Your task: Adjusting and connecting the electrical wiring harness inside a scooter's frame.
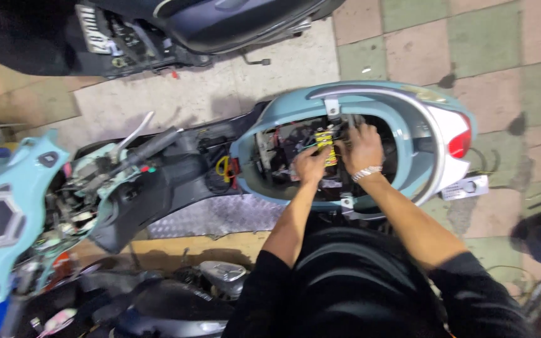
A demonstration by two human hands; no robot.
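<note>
Head view looks down on a pale blue scooter (370, 100) lying across the tiled floor (483, 44), its seat off and the under-seat bay (283, 150) open. Both hands are inside that bay, close together. The left hand (311, 164) has its grip curled onto a yellow part (325, 141) among the wiring; the right hand (361, 147), a metal bracelet (367, 173) at its wrist, has fingers bent down just beside the same part, but whether that grip is clamped on anything I cannot tell. The red tail light (459, 143) sits at the scooter's rear end. Another dark scooter (220, 25) stands beyond, toward the top edge.
</note>
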